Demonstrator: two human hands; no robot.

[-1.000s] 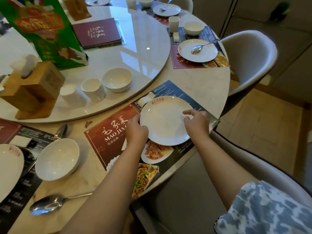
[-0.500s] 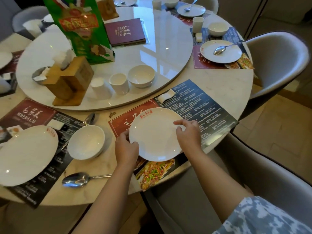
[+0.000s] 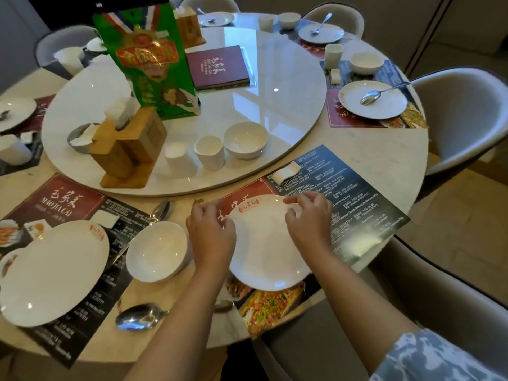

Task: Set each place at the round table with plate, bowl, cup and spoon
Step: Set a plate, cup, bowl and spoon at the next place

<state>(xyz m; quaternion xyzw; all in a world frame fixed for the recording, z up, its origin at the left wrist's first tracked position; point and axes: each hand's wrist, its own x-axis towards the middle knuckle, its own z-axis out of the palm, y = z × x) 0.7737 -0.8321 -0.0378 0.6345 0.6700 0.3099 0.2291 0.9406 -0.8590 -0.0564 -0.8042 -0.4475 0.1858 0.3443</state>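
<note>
A white plate [image 3: 268,251] lies flat on a printed placemat [image 3: 357,199] at the near edge of the round bench [image 3: 371,149], directly in front of the person. The left hand [image 3: 210,232] sits at the plate's left rim, its fingers [image 3: 225,225] curled and pinching the edge. The right hand [image 3: 309,218] rests over the plate's far-right rim with fingers [image 3: 297,199] loosely bent and slightly parted; whether they press the rim or merely hover cannot be told from this angle.

The plate looks like glazed ceramic: rigid, moderately heavy, smooth enough to slip, and likely to chip if knocked against the stone top. The rim, taken at two opposite points, is the sound place to hold it, and sliding it risks dragging the thin placemat.

Left of the plate stand a white bowl [image 3: 156,251] and a spoon [image 3: 137,320]. Beyond the plate, on the glass turntable [image 3: 275,92], wait two cups [image 3: 209,152] and a second bowl [image 3: 245,140].

Red characters are printed on the plate's far rim. The neighbouring placemat [image 3: 63,202] to the plate's left reads "MAO JIA CAI". A maroon menu book [image 3: 217,67] bears gold characters too small to read.
</note>
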